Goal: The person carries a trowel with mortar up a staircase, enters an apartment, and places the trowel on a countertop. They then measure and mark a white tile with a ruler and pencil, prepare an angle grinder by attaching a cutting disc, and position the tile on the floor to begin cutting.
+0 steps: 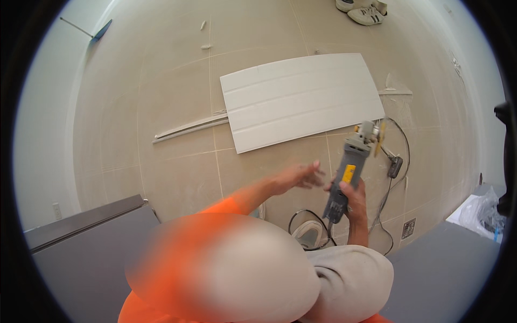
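My right hand (354, 198) is wrapped around the grey body of an angle grinder (351, 164), which has a yellow label. The grinder is tilted, its head and disc (380, 137) pointing away from me over the near right corner of a white panel (301, 99). Just left of the tool, my left hand (302, 175) hovers with fingers apart and slightly blurred, holding nothing. The panel has long shallow grooves and lies on the tiled floor, its left end over a thin pale strip (188, 128).
A black cord (383, 207) and a dark plug or socket block (396, 167) lie right of the grinder. A floor drain (409, 228) is nearby. Grey surfaces (91, 258) flank me; clear plastic wrap (482, 215) sits at right. Sneakers (369, 13) stand at the far edge.
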`<state>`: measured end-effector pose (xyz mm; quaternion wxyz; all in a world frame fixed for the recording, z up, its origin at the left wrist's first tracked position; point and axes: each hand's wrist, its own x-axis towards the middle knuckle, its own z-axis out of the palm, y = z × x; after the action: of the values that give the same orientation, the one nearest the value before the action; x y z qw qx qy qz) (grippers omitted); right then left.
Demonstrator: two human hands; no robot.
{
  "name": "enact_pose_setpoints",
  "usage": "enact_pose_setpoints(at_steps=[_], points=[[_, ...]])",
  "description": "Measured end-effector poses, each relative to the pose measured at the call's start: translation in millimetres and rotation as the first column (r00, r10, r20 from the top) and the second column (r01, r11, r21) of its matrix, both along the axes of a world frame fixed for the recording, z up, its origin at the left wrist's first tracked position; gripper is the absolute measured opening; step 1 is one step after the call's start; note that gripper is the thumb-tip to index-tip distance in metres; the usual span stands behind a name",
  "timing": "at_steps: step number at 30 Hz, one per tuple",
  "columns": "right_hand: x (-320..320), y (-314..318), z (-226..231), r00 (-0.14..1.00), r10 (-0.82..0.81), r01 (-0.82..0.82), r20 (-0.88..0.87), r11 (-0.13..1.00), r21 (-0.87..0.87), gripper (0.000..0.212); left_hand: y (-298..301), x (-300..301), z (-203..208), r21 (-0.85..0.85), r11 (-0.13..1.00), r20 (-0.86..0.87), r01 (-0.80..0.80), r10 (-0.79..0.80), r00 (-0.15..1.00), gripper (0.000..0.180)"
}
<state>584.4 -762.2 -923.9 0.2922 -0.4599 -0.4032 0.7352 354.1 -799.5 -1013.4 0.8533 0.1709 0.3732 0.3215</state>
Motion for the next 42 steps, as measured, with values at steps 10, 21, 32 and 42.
enact_pose_setpoints(at_steps=[10,21,32,42], points=[[-137.3,12.1,9.3,0.87,0.432,-0.418,-0.237,0.902,0.109,0.055,-55.9,-47.4,111.4,0.357,0.932,-0.6,-0.063,0.281,0.749,0.08],[-151.5,-38.3,19.1,0.564,0.14,-0.49,-0.814,0.85,-0.193,0.053,-134.6,-119.1,178.5,0.269,0.963,-0.786,-0.02,0.231,0.574,0.062],[-166.4,-96.5,70.6,0.377,0.273,-0.579,-0.885,0.816,0.006,0.071,-104.3,-84.6,233.7,0.389,0.868,-0.426,-0.309,0.467,0.775,0.085],[-141.4,-116.3,65.0,0.744,0.129,-0.384,-0.656,0.885,-0.262,0.047,-98.5,-71.8,173.3,0.27,0.88,-0.045,-0.39,0.416,0.908,0.093]])
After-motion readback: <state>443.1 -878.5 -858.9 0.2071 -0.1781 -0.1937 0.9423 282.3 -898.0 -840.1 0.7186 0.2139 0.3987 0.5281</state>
